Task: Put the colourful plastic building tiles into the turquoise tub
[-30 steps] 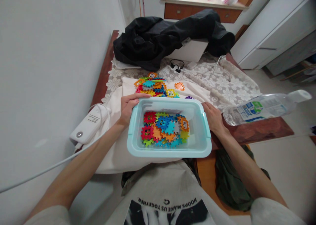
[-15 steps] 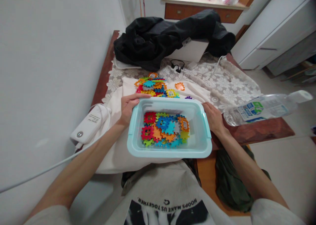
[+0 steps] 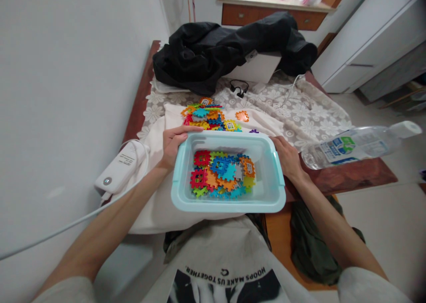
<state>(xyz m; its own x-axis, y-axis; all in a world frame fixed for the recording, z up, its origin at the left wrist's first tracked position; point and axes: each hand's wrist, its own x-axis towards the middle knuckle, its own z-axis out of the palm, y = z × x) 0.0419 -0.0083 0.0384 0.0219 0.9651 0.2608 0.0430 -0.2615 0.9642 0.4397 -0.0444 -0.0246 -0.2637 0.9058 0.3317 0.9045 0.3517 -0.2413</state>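
Table [image 3: 349, 176]: dark wood, running from the person's lap away to the far wall; the light-blue tub sits at its near edge.
Black jacket [image 3: 229, 50]: heaped at the far end of the table, well beyond the tub, partly draped over a white box [image 3: 256, 70].
Lace cloth [image 3: 309, 116]: floral, spread over the tabletop beyond and to the right of the tub.
White cloth [image 3: 156, 205]: lies under the tub and hangs over the near table edge to the tub's left.
Light-blue tub [image 3: 229, 203]: a rectangular plastic bin with rounded corners, open on top, held level at the near table edge above the white cloth, between the two hands.
Water bottle [image 3: 359, 145]: clear plastic with a white cap, lying on its side to the right of the tub, just past the right hand.
White charger block [image 3: 120, 167]: left of the tub, its cable trailing off toward the near left.
Pieces in the tub [image 3: 222, 174]: flat interlocking plastic tiles in red, blue, orange, green and grey, piled loosely on the tub's floor.
Loose pile [image 3: 209, 114]: more of the same tiles heaped on the white cloth just beyond the tub's far rim; one orange tile [image 3: 242, 116] lies apart to the pile's right.
Left hand [image 3: 173, 145]: grasps the tub's far-left corner, fingers curled over the rim.
Right hand [image 3: 288, 159]: grips the tub's right end by its side handle, palm against the wall.
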